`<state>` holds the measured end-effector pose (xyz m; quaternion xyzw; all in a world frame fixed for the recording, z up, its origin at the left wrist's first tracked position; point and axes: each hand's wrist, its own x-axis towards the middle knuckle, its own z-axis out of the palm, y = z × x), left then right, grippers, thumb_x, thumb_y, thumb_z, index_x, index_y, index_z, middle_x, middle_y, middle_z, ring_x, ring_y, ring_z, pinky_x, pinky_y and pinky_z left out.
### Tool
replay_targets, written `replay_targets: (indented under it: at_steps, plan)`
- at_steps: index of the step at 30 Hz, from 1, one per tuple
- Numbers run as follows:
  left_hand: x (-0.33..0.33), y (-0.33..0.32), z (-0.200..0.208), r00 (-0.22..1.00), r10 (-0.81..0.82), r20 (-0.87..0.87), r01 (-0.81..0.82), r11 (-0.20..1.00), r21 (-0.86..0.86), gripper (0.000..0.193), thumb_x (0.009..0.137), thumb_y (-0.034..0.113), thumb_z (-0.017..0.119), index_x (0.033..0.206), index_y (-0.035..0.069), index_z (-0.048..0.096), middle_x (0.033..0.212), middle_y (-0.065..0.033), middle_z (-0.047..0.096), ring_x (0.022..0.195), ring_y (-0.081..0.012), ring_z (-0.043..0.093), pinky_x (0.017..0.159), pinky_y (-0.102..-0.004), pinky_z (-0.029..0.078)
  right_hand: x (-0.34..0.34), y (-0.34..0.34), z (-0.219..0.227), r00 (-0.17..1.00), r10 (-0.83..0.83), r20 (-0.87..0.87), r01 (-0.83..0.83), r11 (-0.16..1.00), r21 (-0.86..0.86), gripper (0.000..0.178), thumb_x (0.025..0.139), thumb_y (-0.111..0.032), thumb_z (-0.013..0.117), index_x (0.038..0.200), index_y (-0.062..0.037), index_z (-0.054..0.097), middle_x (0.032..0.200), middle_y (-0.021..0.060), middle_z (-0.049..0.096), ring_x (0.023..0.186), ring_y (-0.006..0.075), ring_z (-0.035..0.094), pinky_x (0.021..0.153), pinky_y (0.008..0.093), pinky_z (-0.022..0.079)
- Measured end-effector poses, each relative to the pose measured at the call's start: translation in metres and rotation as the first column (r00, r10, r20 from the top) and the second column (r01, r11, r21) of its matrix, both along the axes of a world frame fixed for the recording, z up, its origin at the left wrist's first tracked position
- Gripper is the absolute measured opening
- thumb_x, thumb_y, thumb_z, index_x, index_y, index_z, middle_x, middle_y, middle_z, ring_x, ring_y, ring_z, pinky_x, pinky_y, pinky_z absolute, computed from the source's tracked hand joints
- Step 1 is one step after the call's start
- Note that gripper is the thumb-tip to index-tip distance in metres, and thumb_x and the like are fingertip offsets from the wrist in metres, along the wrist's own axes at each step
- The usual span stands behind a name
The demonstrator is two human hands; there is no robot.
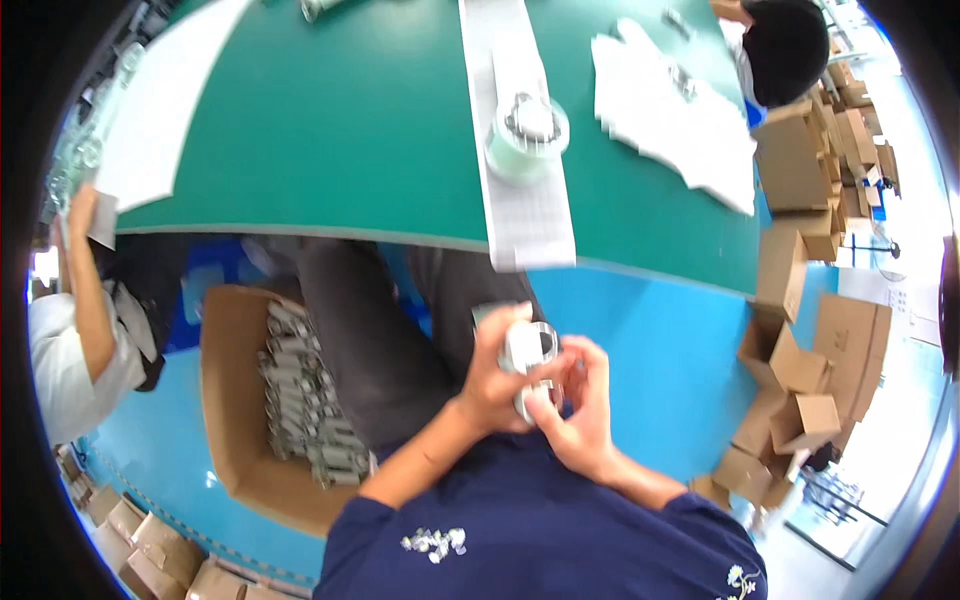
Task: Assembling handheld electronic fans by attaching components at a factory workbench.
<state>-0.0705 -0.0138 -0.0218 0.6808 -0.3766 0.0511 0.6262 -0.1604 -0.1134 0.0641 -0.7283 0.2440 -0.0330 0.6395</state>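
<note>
Above my lap, both hands come together in front of my dark blue shirt. My left hand [490,378] is wrapped round a whitish cylindrical piece with a shiny metal rim [527,346], its round end turned upward. Close beside it, my right hand [582,412] has its thumb and fingers closed on a smaller shiny ring-like piece [527,398]. Fingers cover much of both, so I cannot tell whether the two are joined. To the left of my legs, a cardboard box [225,390] holds several grey-white metal tube-shaped parts [300,390].
Ahead is a green table [330,130] with a printed paper strip [555,225], a pale green tub [525,155] of small parts and white sheets [670,110]. A co-worker's arm [88,290] is at left; another person [785,50] sits far right. Cardboard boxes [800,170] line the right.
</note>
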Motion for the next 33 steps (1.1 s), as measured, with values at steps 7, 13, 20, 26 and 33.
replay_targets:
  at_steps: [7,13,20,26,33]
  plan:
    - [-0.007,0.001,-0.004,0.998,-0.055,-0.009,0.055,0.998,0.017,0.044,0.071,0.022,0.081,0.113,0.014,0.075,0.141,-0.0236,0.044,0.125,-0.0417,0.048,0.101,-0.051,0.042,-0.003,-0.002,-0.019,0.987,0.088,0.136,-0.074,0.991,-0.109,0.069,0.089,-0.013,0.074,0.142,0.0015,0.033,0.123,0.0128,0.053,0.114,0.0193,0.058,0.091,0.0324,0.051]
    - [0.017,0.042,0.055,0.995,-0.033,-0.097,0.039,0.997,0.062,0.051,0.059,0.021,0.084,0.11,0.017,0.077,0.138,-0.0261,0.042,0.123,-0.0395,0.049,0.1,-0.0494,0.044,0.017,-0.043,-0.01,0.895,0.186,0.406,-0.162,0.982,-0.093,0.074,0.084,-0.006,0.079,0.144,-0.0031,0.036,0.112,0.0115,0.057,0.079,0.0137,0.058,0.072,0.029,0.05]
    - [0.194,0.053,0.197,0.968,-0.057,0.245,0.012,0.984,0.179,0.043,0.064,0.023,0.075,0.106,0.013,0.077,0.142,-0.029,0.04,0.129,-0.0424,0.046,0.103,-0.048,0.043,0.11,-0.132,0.003,0.887,0.166,0.431,0.247,0.62,-0.745,0.027,0.081,0.0,0.069,0.108,-0.002,0.063,0.097,0.013,0.064,0.089,0.0304,0.062,0.083,0.0398,0.05]
    - [0.406,-0.163,0.249,0.699,-0.371,0.611,-0.196,0.722,0.664,0.042,0.064,0.016,0.077,0.105,0.013,0.071,0.151,-0.0201,0.038,0.135,-0.0415,0.042,0.112,-0.0468,0.036,0.122,-0.128,-0.005,0.922,0.044,0.384,0.312,0.503,-0.806,0.02,0.078,-0.008,0.07,0.098,-0.0075,0.068,0.096,0.0076,0.067,0.092,0.0283,0.063,0.086,0.0416,0.047]
    - [0.555,-0.35,0.168,0.621,-0.488,0.613,-0.337,0.54,0.771,0.052,0.068,0.021,0.076,0.119,0.017,0.07,0.148,-0.014,0.04,0.128,-0.0362,0.046,0.107,-0.0471,0.041,0.132,-0.12,-0.006,0.923,-0.127,0.362,0.383,0.374,-0.845,0.01,0.079,-0.012,0.069,0.089,-0.0101,0.07,0.085,0.0024,0.068,0.085,0.0239,0.065,0.084,0.0384,0.047]
